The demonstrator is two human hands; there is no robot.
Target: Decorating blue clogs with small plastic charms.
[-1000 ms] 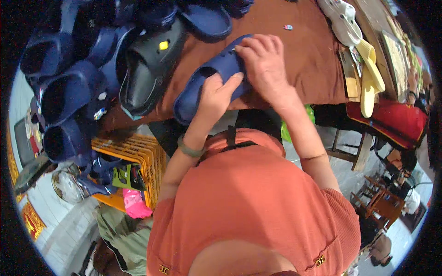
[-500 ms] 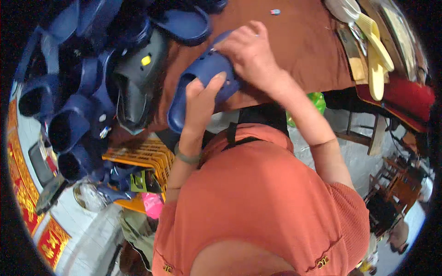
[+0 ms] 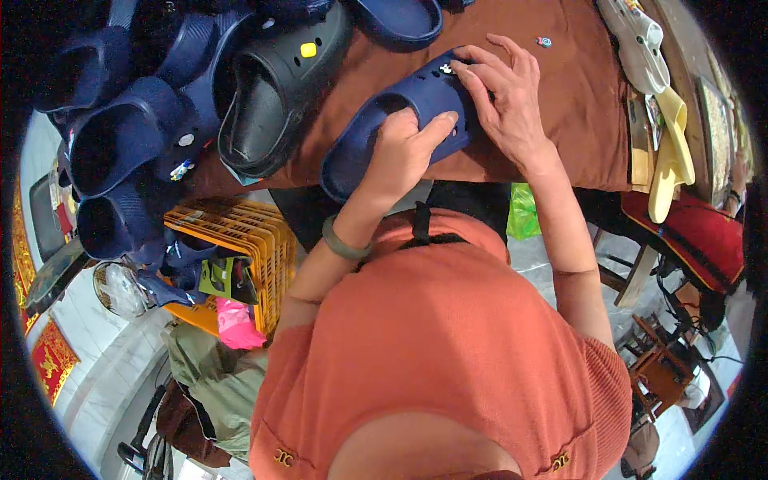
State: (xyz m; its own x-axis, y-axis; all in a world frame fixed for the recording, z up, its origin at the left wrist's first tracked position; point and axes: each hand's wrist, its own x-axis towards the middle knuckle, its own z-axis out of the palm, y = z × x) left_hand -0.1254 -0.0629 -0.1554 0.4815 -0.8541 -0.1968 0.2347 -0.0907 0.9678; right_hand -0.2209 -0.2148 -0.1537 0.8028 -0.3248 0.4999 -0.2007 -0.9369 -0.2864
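A navy blue clog (image 3: 416, 92) lies on the brown cloth, its toe pointing away to the right. My left hand (image 3: 406, 152) grips it, fingers inside the foot opening and thumb on the upper. At the toe, my right hand (image 3: 508, 100) pinches thumb and forefinger at a small white shoe charm (image 3: 446, 70) by a vent hole; its other fingers are stretched out. A black clog (image 3: 276, 92) with a yellow charm (image 3: 309, 50) stands to the left. Beyond my right hand, a small pink and blue charm (image 3: 544, 42) lies on the cloth.
Several navy clogs (image 3: 120, 132) crowd the left side, some with charms. An orange crate (image 3: 268, 248) stands below the table's edge. Along the right edge are a white clog (image 3: 640, 48) and a pale yellow slipper (image 3: 672, 152). A green bag (image 3: 524, 212) hangs underneath.
The view has shifted, so the table's things sit further right. My right fingers have loosened and spread somewhat, showing the white charm at the toe. My left hand keeps its hold on the clog.
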